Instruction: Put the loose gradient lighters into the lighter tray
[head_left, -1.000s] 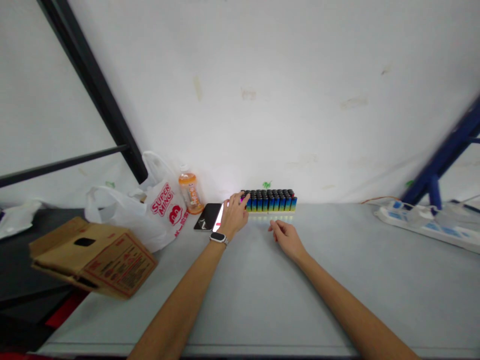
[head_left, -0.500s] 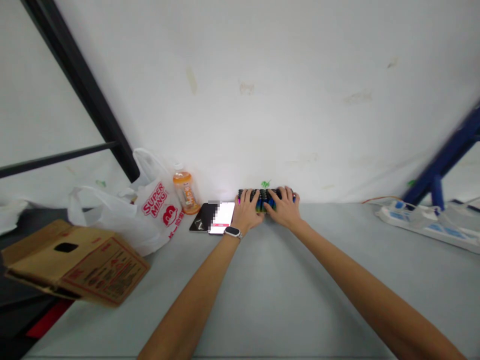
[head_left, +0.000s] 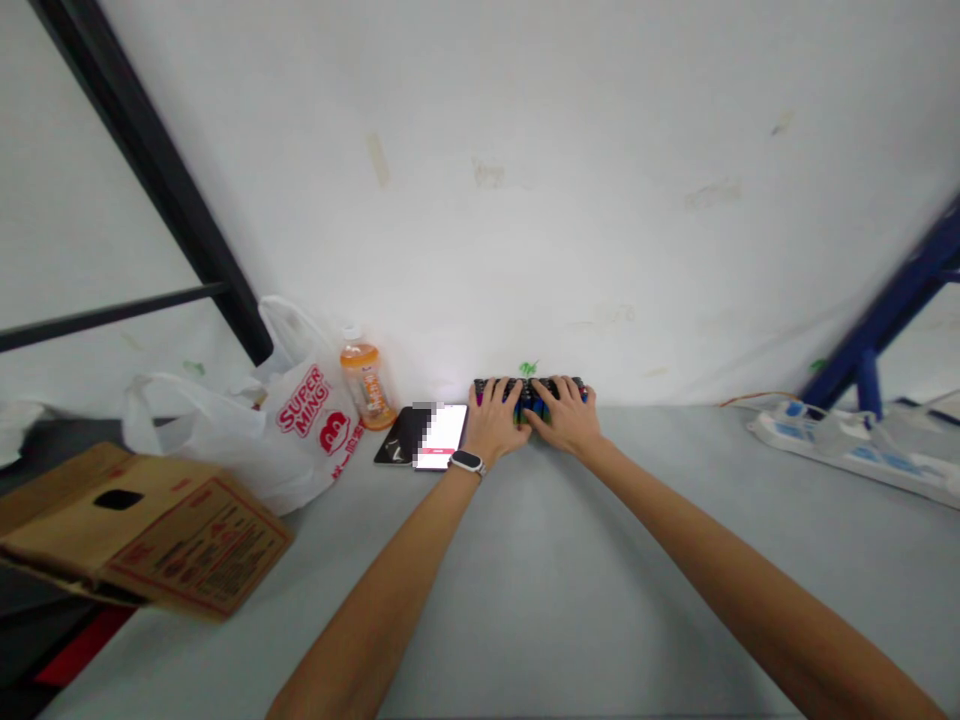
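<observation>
A black keyboard [head_left: 528,392] with coloured lights lies against the wall at the far edge of the grey table. My left hand [head_left: 495,418] rests on its left half, fingers spread over the keys; a watch is on that wrist. On the right half lies my right hand [head_left: 564,415], its fingers also apart. Both thumbs point inward near the keyboard's front edge. Just left of my left hand is a phone [head_left: 442,436] with a lit screen, beside a dark flat item [head_left: 399,436].
An orange bottle [head_left: 367,382] stands by the wall, with a white plastic bag [head_left: 292,430] and an open cardboard box [head_left: 172,530] to its left. White power strips [head_left: 847,452] and cables lie at the right, near a blue metal frame [head_left: 862,350].
The view has shifted slightly, so the objects at the left sit a little further left. The fingers of my right hand have moved slightly on the keys.
</observation>
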